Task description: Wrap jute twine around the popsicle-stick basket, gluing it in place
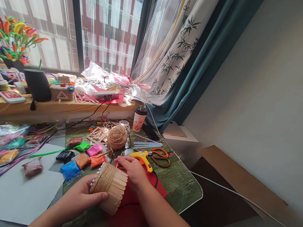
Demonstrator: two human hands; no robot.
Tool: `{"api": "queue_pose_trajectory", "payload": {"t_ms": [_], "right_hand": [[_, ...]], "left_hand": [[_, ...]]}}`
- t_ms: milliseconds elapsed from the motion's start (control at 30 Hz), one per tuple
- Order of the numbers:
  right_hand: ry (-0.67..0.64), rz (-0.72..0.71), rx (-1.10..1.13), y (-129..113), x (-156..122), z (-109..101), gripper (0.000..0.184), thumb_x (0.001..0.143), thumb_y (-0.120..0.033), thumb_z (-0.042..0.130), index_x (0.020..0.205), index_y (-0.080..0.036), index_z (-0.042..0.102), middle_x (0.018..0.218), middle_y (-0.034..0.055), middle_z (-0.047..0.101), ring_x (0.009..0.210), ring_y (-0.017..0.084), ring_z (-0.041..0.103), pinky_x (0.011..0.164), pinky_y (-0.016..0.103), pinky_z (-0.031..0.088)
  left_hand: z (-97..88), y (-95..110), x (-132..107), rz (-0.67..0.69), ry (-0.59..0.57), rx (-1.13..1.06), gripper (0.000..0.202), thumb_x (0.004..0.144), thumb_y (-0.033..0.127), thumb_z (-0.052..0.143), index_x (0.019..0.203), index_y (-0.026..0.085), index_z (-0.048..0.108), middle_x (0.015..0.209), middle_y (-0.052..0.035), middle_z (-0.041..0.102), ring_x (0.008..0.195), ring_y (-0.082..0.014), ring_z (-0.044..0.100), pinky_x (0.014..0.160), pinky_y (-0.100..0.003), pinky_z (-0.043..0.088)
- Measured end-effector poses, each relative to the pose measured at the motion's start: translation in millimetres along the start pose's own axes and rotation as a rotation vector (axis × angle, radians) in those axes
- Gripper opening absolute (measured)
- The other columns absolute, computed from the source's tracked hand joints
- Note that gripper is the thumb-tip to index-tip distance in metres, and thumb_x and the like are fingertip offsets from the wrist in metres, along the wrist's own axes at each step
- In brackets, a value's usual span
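A round holder made of craft sticks [117,187] lies tilted in my left hand [87,193], whose thumb and fingers close around it. Jute twine [105,178] is wound around one half of it, and a row of white beads [95,177] edges the rim on the left. My right hand [131,167] pinches a strand of the twine at the far side of the holder. Behind the hands sits the ball of twine [117,137]. Just beyond my right hand lies a yellow glue gun [143,158], with orange-handled scissors [160,157] beside it.
Packets of coloured clay, one of them blue [71,170], lie left of the ball. A lidded paper cup [140,119] and a phone [151,132] stand and lie at the back. Red paper [156,187] is under the hands. A power strip [106,94] rests on the windowsill.
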State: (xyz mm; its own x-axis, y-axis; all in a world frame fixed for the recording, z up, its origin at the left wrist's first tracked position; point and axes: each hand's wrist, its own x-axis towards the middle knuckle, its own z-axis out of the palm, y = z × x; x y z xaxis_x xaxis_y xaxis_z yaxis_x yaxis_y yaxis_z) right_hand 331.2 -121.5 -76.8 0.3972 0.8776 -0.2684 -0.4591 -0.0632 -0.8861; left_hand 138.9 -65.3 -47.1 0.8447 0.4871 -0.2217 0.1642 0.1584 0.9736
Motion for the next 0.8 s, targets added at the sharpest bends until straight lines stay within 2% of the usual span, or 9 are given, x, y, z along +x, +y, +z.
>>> {"api": "queue_pose_trajectory", "payload": {"t_ms": [167, 300, 433, 600, 700, 800], "right_hand": [[-0.012, 0.030, 0.051, 4, -3, -2, 0.038, 0.059, -0.051, 0.090, 0.073, -0.017, 0.079, 0.068, 0.0028, 0.069, 0.063, 0.015, 0.057, 0.063, 0.028, 0.041], [-0.040, 0.079, 0.134, 5, -7, 0, 0.040, 0.057, -0.047, 0.092, 0.072, -0.014, 0.077, 0.067, 0.0028, 0.070, 0.061, 0.014, 0.058, 0.062, 0.027, 0.041], [-0.078, 0.185, 0.204, 2, -9, 1, 0.038, 0.055, -0.039, 0.094, 0.071, -0.012, 0.074, 0.065, 0.0024, 0.070, 0.060, 0.014, 0.061, 0.063, 0.028, 0.043], [-0.171, 0.261, 0.245, -6, -12, 1, 0.031, 0.059, -0.030, 0.093, 0.075, -0.012, 0.073, 0.069, 0.0020, 0.072, 0.065, 0.015, 0.065, 0.068, 0.028, 0.047], [-0.160, 0.248, 0.250, -9, -12, 3, 0.030, 0.059, -0.028, 0.092, 0.075, -0.014, 0.071, 0.069, 0.0007, 0.071, 0.065, 0.015, 0.065, 0.068, 0.029, 0.048], [-0.066, 0.180, 0.227, -8, -7, 4, 0.036, 0.055, -0.031, 0.095, 0.074, -0.014, 0.069, 0.069, 0.0010, 0.071, 0.065, 0.016, 0.065, 0.068, 0.029, 0.047]], "left_hand": [[0.3, -2, 0, 0.011, 0.008, 0.020, 0.054, 0.064, 0.053, 0.089, 0.104, 0.018, 0.078, 0.102, -0.0099, 0.082, 0.104, -0.0380, 0.072, 0.087, -0.041, 0.060], [-0.6, -9, 0, 0.025, 0.038, 0.074, 0.050, 0.064, 0.048, 0.089, 0.103, 0.019, 0.078, 0.101, -0.0091, 0.082, 0.100, -0.0367, 0.072, 0.082, -0.039, 0.060], [-3.2, -13, 0, 0.120, 0.037, 0.256, 0.034, 0.070, 0.043, 0.083, 0.095, 0.019, 0.080, 0.096, -0.0075, 0.081, 0.090, -0.0325, 0.071, 0.077, -0.035, 0.060], [-3.9, -8, -1, 0.261, -0.063, 0.449, 0.022, 0.079, 0.039, 0.075, 0.090, 0.022, 0.083, 0.092, -0.0069, 0.081, 0.086, -0.0315, 0.070, 0.081, -0.035, 0.058], [-3.1, -9, -1, 0.257, -0.017, 0.416, 0.027, 0.076, 0.036, 0.078, 0.098, 0.021, 0.081, 0.101, -0.0085, 0.082, 0.092, -0.0338, 0.071, 0.085, -0.037, 0.059], [-2.4, -11, 2, 0.144, 0.083, 0.284, 0.046, 0.069, 0.033, 0.084, 0.112, 0.018, 0.076, 0.111, -0.0115, 0.080, 0.103, -0.0372, 0.071, 0.091, -0.041, 0.059]]}}
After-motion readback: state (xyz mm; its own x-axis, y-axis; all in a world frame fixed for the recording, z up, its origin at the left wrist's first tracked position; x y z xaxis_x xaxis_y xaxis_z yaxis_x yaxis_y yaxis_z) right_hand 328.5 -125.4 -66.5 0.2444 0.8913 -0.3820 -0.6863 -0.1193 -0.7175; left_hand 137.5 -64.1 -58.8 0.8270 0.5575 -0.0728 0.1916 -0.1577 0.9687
